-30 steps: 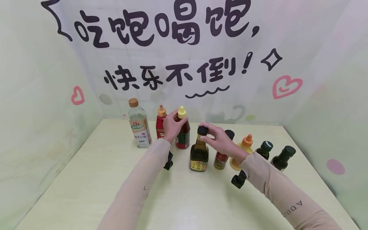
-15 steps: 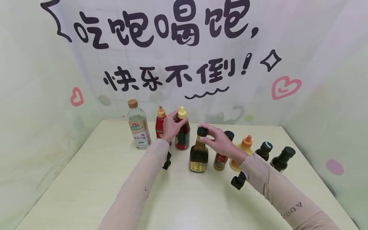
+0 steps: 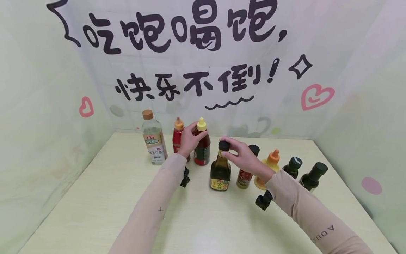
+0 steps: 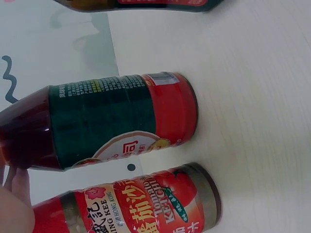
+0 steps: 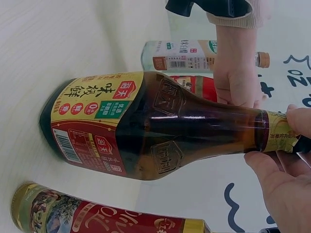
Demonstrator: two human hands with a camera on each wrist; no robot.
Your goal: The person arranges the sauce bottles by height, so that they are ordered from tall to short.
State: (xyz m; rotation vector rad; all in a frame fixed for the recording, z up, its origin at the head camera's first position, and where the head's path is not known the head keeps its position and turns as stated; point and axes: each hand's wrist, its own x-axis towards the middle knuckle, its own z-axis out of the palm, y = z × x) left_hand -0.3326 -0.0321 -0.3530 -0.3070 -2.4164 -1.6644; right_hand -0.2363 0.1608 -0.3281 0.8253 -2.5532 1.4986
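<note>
In the head view my left hand (image 3: 189, 140) pinches the neck of a dark red sauce bottle (image 3: 202, 151) just under its yellow nozzle cap. That bottle stands upright; its green and red label (image 4: 104, 121) fills the left wrist view. Right beside it is a tomato ketchup bottle (image 4: 150, 204), partly behind the left hand in the head view. My right hand (image 3: 242, 155) grips a soy sauce bottle (image 3: 220, 171) at the black cap and neck. The right wrist view shows thumb and fingers around the soy sauce bottle's neck band (image 5: 281, 132); this bottle stands nearer the front.
A white vinegar bottle (image 3: 154, 145) stands at the left. Behind and beside the right forearm are a red-labelled oil bottle (image 3: 244, 179), an orange-capped squeeze bottle (image 3: 272, 160) and two dark green-capped bottles (image 3: 313, 174). A printed wall (image 3: 203, 106) closes off the table's back.
</note>
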